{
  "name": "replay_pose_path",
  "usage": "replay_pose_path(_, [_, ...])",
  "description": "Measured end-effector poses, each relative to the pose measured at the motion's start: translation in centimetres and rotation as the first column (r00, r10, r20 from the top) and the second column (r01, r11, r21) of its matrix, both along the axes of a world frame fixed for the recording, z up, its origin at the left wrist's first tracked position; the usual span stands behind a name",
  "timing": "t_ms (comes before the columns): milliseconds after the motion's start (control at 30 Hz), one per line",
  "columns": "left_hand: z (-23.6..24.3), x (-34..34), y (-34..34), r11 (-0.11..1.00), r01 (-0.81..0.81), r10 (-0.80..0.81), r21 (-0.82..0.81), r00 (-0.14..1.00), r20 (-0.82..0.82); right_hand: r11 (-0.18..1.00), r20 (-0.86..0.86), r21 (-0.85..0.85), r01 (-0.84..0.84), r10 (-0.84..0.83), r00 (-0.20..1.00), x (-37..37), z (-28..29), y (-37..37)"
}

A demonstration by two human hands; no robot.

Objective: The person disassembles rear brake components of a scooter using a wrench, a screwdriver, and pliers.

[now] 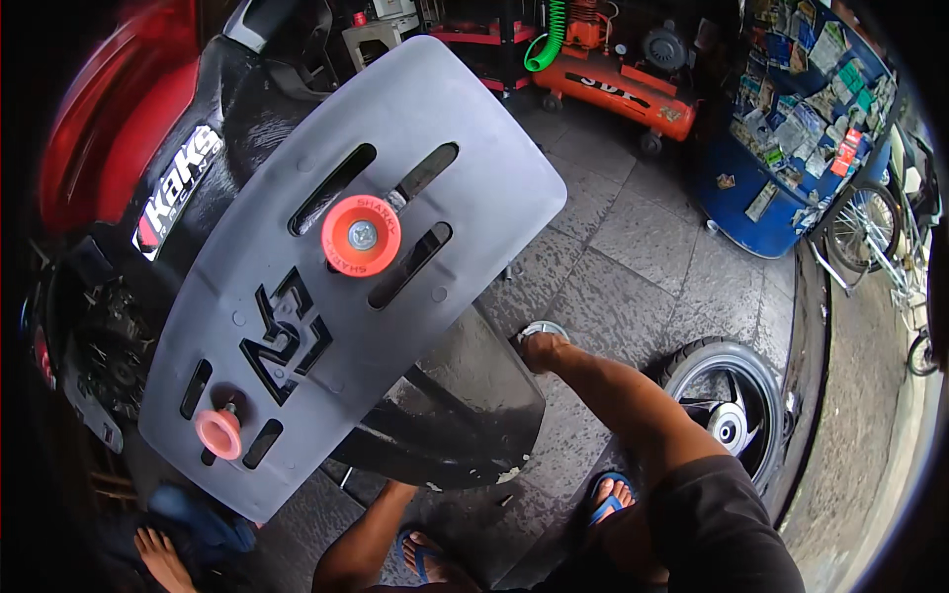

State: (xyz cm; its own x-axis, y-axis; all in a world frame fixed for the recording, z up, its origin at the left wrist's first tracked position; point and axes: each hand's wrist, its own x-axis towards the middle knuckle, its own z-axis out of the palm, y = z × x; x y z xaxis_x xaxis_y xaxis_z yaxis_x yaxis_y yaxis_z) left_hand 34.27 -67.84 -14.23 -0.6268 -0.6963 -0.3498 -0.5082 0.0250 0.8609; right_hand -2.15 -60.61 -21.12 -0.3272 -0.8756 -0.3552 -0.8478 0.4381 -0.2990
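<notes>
One right hand (pixel 543 348) is closed around a small round metal part (pixel 541 328) beside the grey panel (pixel 326 247).

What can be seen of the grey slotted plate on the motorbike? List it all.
The grey plate is a flat, matte, plastic-looking panel with rounded corners, tilted over the back of the black and red motorbike. It has several long slots and a black cut-out emblem. Two orange round knobs sit on it, one near the middle, one near the lower end. Neither hand visibly touches it.
</notes>
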Motion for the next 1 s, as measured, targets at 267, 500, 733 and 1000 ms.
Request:
replay_pose_path(267, [-4.8, 0.1, 2.0, 0.971, -0.201, 0.22, 0.128, 0.964, -0.152, 0.981, 0.044, -0.149, -0.121, 0.129, 0.991, 6.1, 4.6, 2.8])
replay_pose_path(500, [1.5, -2.7, 2.4, 0.635, -0.459, 0.685, 0.621, 0.706, -0.179, 0.881, 0.189, -0.311, -0.355, 0.424, 0.886, 18.2, 9.0, 3.0])
replay_pose_path(733, [-1.3, 4.3, 1.7, 0.725, -0.66, 0.689, 0.195, 0.698, -0.198, 0.869, 0.335, -0.242, -0.431, 0.492, 0.803, 23.9, 8.1, -0.6])
replay_pose_path(1000, [-2.3, 12.5, -5.5, 0.623, -0.782, 0.782, 0.015, 0.623, 0.03, 0.923, 0.397, -0.382, -0.038, 0.201, 0.896, 28.3, 2.8, -9.0])
